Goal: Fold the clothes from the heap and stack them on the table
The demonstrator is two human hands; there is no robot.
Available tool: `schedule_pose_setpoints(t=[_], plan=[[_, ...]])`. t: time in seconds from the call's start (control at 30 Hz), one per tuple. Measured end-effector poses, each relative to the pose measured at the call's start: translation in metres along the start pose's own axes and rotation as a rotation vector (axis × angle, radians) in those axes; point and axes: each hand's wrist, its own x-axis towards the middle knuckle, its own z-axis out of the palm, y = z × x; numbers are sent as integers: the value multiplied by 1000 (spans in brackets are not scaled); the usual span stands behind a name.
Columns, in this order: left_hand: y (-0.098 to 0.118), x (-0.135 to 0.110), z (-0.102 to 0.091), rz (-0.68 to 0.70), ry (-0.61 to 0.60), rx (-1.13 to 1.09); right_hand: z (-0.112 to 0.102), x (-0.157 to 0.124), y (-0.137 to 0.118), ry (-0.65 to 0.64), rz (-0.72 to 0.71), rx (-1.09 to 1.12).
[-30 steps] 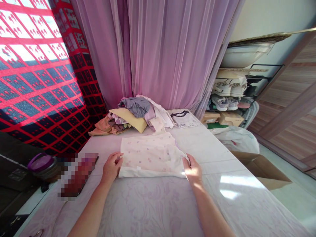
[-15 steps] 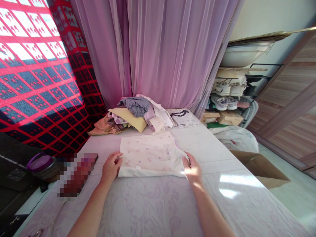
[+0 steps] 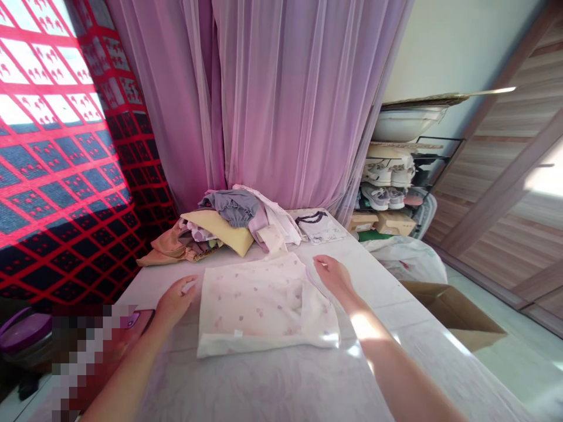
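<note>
- From here I see both grips have just come off the white cotton garment with small lilac-and-pink print (image 3: 264, 305), which now lies flat and free of either hand.
- It sits on the near part of the worktop under a pale lilac floral cover (image 3: 246, 387), with a loose fold along its right side.
- The left grip (image 3: 176, 302) rests just beside the garment's left edge, loosely curled. A small pale fleck shows at the fingers, and I cannot tell whether it is held.
- The right grip (image 3: 332, 275) has lifted to the far right corner of the garment, half open, with nothing in hold that I can see.
- Beyond the garment, a heap of folded clothes (image 3: 220, 225) in mustard, grey-lilac and peach lies at the far end.
- To its right lies a white T-shirt with a dark collar (image 3: 320, 227).
- Further right, a white plastic sack (image 3: 407, 258) and an open cardboard box (image 3: 453, 310) stand below the worktop.
- A pixelated patch hides whatever lies near left.
</note>
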Motion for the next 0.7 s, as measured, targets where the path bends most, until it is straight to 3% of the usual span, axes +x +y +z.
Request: schedule_pose_setpoints(t=[0.07, 0.17, 0.33, 0.5, 0.7], plan=[[2, 24, -2, 90, 8, 110, 13, 32, -24, -114, 63, 71], [7, 52, 3, 206, -6, 237, 47, 72, -46, -182, 125, 145], [15, 70, 13, 233, -165, 370, 96, 104, -48, -261, 231, 306], [24, 71, 9, 191, -286, 434, 97, 109, -43, -306, 219, 413], [48, 76, 6, 86, -195, 267, 86, 125, -47, -80, 64, 466]])
